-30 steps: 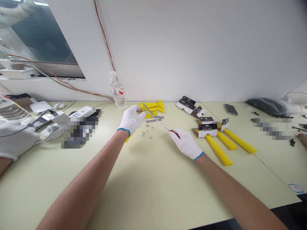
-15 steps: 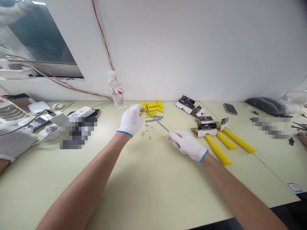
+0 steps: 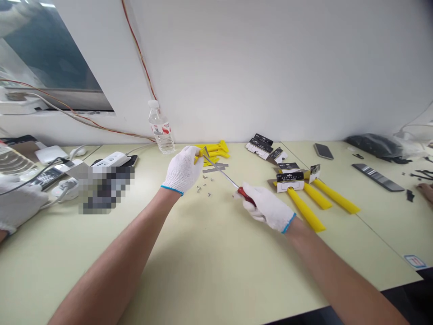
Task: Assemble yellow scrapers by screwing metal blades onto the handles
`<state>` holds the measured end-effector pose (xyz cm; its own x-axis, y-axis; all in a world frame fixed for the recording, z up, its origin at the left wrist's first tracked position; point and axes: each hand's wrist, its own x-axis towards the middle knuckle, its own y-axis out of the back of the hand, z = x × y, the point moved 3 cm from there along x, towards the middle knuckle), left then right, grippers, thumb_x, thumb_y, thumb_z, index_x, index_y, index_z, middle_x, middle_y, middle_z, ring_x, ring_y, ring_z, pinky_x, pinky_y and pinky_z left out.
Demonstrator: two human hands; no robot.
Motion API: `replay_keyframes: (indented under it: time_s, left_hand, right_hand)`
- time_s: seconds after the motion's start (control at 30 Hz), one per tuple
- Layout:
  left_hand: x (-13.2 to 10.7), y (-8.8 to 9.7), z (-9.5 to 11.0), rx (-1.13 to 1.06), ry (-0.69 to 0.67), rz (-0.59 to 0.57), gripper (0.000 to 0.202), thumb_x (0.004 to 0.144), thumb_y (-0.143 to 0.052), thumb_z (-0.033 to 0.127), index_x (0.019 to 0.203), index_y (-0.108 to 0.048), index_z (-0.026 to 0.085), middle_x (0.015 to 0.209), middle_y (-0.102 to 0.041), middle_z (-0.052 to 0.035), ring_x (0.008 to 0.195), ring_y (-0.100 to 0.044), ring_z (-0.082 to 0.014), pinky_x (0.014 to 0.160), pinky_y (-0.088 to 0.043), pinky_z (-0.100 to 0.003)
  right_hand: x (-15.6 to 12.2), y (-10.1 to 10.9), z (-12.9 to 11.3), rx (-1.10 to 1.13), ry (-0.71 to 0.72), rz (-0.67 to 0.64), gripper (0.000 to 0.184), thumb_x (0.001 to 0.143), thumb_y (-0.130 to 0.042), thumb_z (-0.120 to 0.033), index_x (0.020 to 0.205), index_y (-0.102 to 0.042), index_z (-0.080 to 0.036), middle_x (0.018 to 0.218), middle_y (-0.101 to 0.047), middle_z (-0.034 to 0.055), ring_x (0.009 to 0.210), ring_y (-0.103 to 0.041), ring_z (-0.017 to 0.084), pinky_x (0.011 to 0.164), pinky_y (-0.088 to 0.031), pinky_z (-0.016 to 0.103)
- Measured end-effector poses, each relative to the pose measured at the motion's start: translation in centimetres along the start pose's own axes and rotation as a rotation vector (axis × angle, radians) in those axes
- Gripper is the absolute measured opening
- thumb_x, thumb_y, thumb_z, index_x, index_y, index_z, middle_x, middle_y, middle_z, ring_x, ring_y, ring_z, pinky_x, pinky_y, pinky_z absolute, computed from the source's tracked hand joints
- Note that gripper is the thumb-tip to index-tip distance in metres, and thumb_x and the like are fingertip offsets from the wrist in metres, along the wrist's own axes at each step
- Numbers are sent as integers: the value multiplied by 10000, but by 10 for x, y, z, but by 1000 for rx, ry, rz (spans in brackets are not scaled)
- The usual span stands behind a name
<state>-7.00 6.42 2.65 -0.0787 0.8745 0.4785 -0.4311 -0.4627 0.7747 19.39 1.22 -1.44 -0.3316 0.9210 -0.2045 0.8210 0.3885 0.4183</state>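
Observation:
My left hand point(image 3: 182, 170), in a white knit glove, is closed round a yellow scraper point(image 3: 202, 152) held a little above the table. My right hand point(image 3: 267, 206), gloved too, grips a screwdriver point(image 3: 237, 186) by its red handle. The thin metal shaft runs up and left, and its tip meets the head of the scraper beside my left fingers. Several small screws point(image 3: 204, 186) lie loose on the table just below the shaft. Flat metal blades point(image 3: 214, 169) rest beside them.
More yellow scrapers point(image 3: 216, 148) lie by the wall near a water bottle point(image 3: 161, 129). Packaged yellow scrapers point(image 3: 306, 192) and black-and-white cards point(image 3: 262, 145) sit to the right. A phone point(image 3: 323, 151) and black parts lie beyond. Another person's gloved hand point(image 3: 16, 203) is at left, near power strips point(image 3: 111, 160).
My right hand has drawn back toward me and shifted its grip, so the red handle now shows. The left hand holds the scraper in nearly the same place.

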Motion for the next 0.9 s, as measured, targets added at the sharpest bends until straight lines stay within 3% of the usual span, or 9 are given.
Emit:
replay_keyframes:
  time_s: [0.07,0.13,0.23,0.33,0.53,0.63,0.77,0.83,0.9]
  left_hand:
    - [0,-1,0,-12,0,19,233,951,-559,277,1104,-715,194,1113,-737,-88,925,-681,-247,833,-516,-366]
    - [0,-2,-1,-18,19,18,221,941,-566,274,1080,-719,194,1103,-738,-91,925,-680,-251,838,-519,-372]
    - [0,-2,-3,-25,59,-15,222,929,-572,260,1078,-721,194,1097,-740,-98,943,-678,-264,848,-524,-386]
    - [-1,-2,-3,-15,76,-20,227,927,-573,258,1087,-721,194,1101,-739,-104,961,-681,-275,853,-529,-393]
    - [-2,-4,-1,-15,46,-38,252,931,-555,272,1103,-723,194,1108,-747,-96,971,-682,-269,858,-528,-382]
    - [-2,-5,-1,0,65,-55,250,929,-559,278,1097,-723,190,1114,-750,-99,967,-680,-267,848,-523,-374]
    - [-2,-3,-1,20,83,-77,251,930,-555,271,1101,-716,184,1122,-749,-103,973,-676,-260,841,-508,-359]
    - [-2,-2,0,20,78,-86,245,936,-549,273,1097,-707,178,1117,-748,-106,966,-674,-258,829,-498,-357]
    - [-3,-2,1,19,62,-91,227,942,-544,273,1076,-698,175,1090,-748,-107,954,-671,-257,815,-488,-356]
  right_hand:
    - [-3,-1,-1,40,-43,-110,627,1018,-334,-685,918,-610,-131,652,-454,32,468,-224,8,468,-210,184]
    - [-2,-2,0,74,-40,-118,511,981,-445,-641,906,-589,-157,670,-494,23,461,-248,-23,481,-187,171]
    - [5,-1,1,26,120,147,347,882,-619,-518,849,-578,-175,717,-557,32,529,-424,-9,492,-141,157]
    - [6,-2,-1,-60,283,335,350,888,-582,-482,757,-579,-157,744,-580,60,659,-558,45,488,-103,134]
    - [-1,-7,2,197,-40,-126,489,983,-500,-629,975,-591,-148,728,-572,48,459,-316,-27,429,-179,111]
    - [3,-2,5,56,4,12,375,936,-620,-557,942,-572,-186,755,-577,57,516,-387,-21,437,-208,99]
    - [7,4,3,-132,305,358,364,885,-684,-511,796,-578,-175,837,-586,137,735,-568,90,442,-224,113]
    - [5,3,1,-60,351,308,343,898,-667,-510,808,-603,-185,821,-581,155,706,-557,107,436,-217,144]
    - [3,1,4,64,237,116,331,950,-595,-525,869,-610,-204,759,-565,135,593,-490,69,440,-221,169]
